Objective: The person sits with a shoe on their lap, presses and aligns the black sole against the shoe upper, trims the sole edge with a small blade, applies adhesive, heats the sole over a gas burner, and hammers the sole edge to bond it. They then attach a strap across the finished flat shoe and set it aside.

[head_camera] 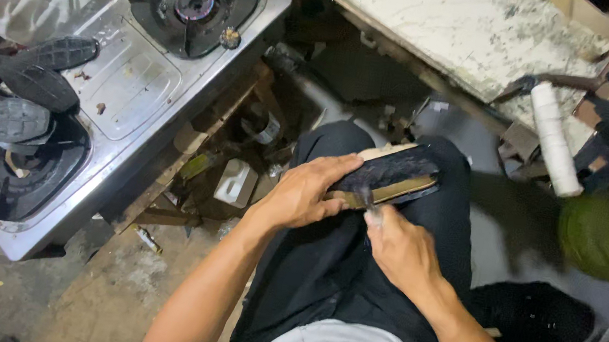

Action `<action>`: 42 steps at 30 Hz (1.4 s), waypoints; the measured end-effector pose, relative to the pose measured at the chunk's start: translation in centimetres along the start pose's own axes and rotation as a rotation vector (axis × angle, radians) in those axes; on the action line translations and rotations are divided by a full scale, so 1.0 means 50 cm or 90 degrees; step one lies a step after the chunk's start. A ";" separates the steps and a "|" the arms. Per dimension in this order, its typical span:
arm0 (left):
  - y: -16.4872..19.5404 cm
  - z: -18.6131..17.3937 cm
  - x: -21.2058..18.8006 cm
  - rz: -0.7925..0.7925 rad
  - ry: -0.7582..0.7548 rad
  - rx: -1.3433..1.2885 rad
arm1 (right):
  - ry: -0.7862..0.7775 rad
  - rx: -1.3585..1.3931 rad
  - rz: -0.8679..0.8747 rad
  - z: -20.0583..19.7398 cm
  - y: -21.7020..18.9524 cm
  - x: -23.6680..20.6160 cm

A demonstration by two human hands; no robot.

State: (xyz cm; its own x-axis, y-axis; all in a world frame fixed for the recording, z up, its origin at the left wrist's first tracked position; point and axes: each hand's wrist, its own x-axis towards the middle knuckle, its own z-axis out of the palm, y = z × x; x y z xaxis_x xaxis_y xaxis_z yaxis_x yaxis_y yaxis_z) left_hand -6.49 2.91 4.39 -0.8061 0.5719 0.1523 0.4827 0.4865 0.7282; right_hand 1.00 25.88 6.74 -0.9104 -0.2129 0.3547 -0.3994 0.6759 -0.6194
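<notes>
Shoe sole (392, 177) rests on the thigh, pinned under the left hand (305, 191); right hand (398, 248), closed on a small tool just beside it, could slip toward the left fingers (344, 170).

A dirt and concrete floor (97, 293) carries most of the clutter. On it at the left stands a steel two-burner gas stove (134, 83), with several black shoe soles (17, 95) piled over its near burner. Scraps of wood and a small white container (235, 183) lie just right of the stove. At the far right, a pale worn board (467, 27) slopes, a white roll (555, 139) resting against its edge.
</notes>
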 end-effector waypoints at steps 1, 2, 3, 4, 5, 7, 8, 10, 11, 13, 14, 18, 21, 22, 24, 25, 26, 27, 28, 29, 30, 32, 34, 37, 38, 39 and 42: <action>-0.001 0.000 0.001 -0.005 0.000 -0.002 | -0.067 -0.028 0.044 0.004 0.003 -0.001; -0.001 0.000 -0.002 -0.014 -0.004 -0.008 | -0.137 -0.054 0.094 0.008 0.003 -0.007; -0.002 0.001 0.001 -0.021 -0.003 -0.015 | -0.088 -0.005 0.066 0.009 0.006 -0.009; -0.004 0.002 -0.001 -0.023 -0.008 -0.015 | -0.041 0.049 0.044 0.013 0.007 -0.013; -0.006 0.004 -0.001 -0.022 -0.012 -0.017 | 0.007 0.100 0.021 0.014 0.009 -0.015; -0.012 0.003 0.005 -0.005 -0.008 -0.006 | 0.037 0.106 -0.047 0.021 0.011 -0.015; -0.014 0.004 0.004 0.005 -0.004 0.001 | 0.050 0.110 -0.078 0.023 0.014 -0.012; -0.022 -0.004 0.011 0.031 -0.008 0.012 | -0.072 -0.001 0.031 0.027 0.016 -0.011; -0.026 -0.013 0.012 0.037 -0.026 0.013 | -0.135 -0.052 0.085 0.030 0.016 -0.012; -0.024 -0.020 0.022 0.021 -0.051 0.009 | -0.113 -0.005 0.111 0.031 0.020 -0.024; -0.022 -0.026 0.026 0.001 -0.074 0.012 | -0.098 0.026 0.137 0.032 0.019 -0.038; 0.036 0.012 0.121 -0.020 -0.088 0.122 | -0.209 0.102 0.306 0.042 0.020 -0.103; 0.097 0.045 0.209 -0.028 -0.113 0.201 | -0.154 0.092 0.082 0.052 0.021 -0.143; 0.116 0.052 0.222 -0.051 -0.149 0.232 | -0.148 0.114 0.085 0.051 0.022 -0.153; 0.134 0.035 0.233 0.044 -0.031 0.055 | -0.143 0.181 0.217 0.041 0.026 -0.167; 0.140 0.018 0.232 0.087 0.025 -0.036 | -0.149 0.229 0.352 0.033 0.030 -0.173; 0.146 0.006 0.223 0.111 0.133 -0.064 | -0.156 0.283 0.490 0.023 0.035 -0.178; 0.150 -0.005 0.207 0.131 0.238 -0.095 | -0.127 0.356 0.523 0.013 0.041 -0.181; 0.147 -0.020 0.185 0.130 0.296 -0.101 | -0.098 0.429 0.559 0.003 0.050 -0.183; 0.139 -0.033 0.163 0.131 0.354 -0.106 | -0.067 0.502 0.593 -0.005 0.057 -0.186; 0.133 -0.039 0.137 0.123 0.392 -0.123 | -0.067 0.496 0.590 -0.010 0.065 -0.187; 0.127 -0.021 0.095 0.081 0.456 -0.157 | -0.067 0.484 0.574 -0.011 0.077 -0.186; 0.116 0.010 0.064 0.002 0.496 -0.180 | -0.137 0.465 0.620 -0.003 0.080 -0.181; 0.103 0.049 0.025 -0.065 0.524 -0.186 | -0.172 0.543 0.589 0.011 0.063 -0.164; 0.101 0.055 0.013 -0.054 0.520 -0.185 | -0.168 0.586 0.560 0.012 0.052 -0.155; 0.102 0.058 0.004 -0.040 0.515 -0.185 | -0.189 0.577 0.531 0.010 0.039 -0.146; 0.125 0.061 -0.025 -0.011 0.484 -0.137 | -0.234 0.584 0.476 -0.015 -0.003 -0.118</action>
State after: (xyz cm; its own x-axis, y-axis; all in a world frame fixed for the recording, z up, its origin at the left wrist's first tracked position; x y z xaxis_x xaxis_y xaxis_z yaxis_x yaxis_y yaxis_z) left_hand -1.42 7.26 6.73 -0.8630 -0.0808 0.4988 0.4543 0.3081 0.8359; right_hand 6.51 27.56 5.23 -0.8638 -0.2732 -0.4232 0.4388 0.0046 -0.8986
